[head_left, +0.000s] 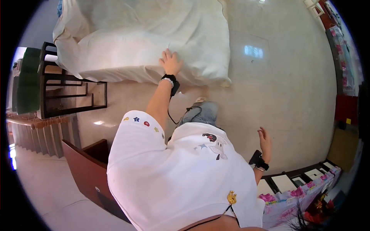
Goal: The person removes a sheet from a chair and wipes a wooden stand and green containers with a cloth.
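My left hand (170, 62) lies palm down on a wrinkled cream cloth (138, 48), near its front edge, fingers spread and gripping nothing. The cloth drapes over a large flat piece of furniture whose frame is hidden beneath it. A black band device (174, 84) is strapped round my left wrist, with a cable running down from it. Out to the side, my right hand (265, 143) hangs in the air over the floor, fingers extended, holding nothing. Another black band device (257, 159) sits on that wrist.
Beside the cloth, at left, stands a black metal frame (44, 88). A reddish-brown wooden cabinet (86, 173) is close behind my left side, near a stair railing (42, 123). A floral-covered surface (293, 206) runs along the lower right. The shiny tile floor (277, 92) stretches to the right.
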{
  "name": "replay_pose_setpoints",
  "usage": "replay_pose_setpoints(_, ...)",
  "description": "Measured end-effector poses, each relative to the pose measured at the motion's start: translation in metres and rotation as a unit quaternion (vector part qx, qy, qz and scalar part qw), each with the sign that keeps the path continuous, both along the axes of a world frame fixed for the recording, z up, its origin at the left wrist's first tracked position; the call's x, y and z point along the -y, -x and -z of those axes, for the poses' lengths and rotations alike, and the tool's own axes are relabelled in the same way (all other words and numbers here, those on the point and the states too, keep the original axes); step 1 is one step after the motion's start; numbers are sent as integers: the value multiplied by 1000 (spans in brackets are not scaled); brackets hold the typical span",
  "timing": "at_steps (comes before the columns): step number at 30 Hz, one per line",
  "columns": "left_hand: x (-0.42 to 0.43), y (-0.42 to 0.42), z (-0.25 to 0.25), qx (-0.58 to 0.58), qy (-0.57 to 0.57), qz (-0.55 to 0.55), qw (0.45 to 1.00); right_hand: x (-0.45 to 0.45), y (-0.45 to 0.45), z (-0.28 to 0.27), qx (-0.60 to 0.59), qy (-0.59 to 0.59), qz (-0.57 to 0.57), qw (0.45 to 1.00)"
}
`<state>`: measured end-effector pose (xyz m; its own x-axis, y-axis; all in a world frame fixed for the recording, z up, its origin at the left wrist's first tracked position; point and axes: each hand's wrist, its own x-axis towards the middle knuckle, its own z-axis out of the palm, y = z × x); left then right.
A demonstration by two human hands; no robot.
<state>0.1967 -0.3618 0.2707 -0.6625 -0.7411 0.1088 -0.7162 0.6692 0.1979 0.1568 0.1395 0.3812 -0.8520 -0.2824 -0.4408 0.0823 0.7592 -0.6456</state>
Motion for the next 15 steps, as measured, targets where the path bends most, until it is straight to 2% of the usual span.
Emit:
replay_pose_setpoints(3, -11, 7, 16, -41, 44, -37, 997, -3, 47, 3, 18, 29, -19, 999)
replay_pose_setpoints(7, -17, 22, 19, -5, 53, -137, 989, 8, 118, 3, -24, 25, -46, 998)
replay_pose_setpoints(11, -27, 71, 39, 28, 74, -302, 950, 7, 206, -10, -52, 46, -13, 997)
replay_pose_setpoints(12, -26, 87, 39, 24, 76, -299, 951, 3, 224, -17, -63, 37, -4, 997)
replay_pose_setpoints(14, -40, 118, 42, 57, 28, -423, 904, -8, 265, -31, -73, 22, -12, 997)
replay_pose_setpoints(15, -43, 141, 43, 52, 27, -432, 900, -12, 287, -36, -84, 27, 3, 996)
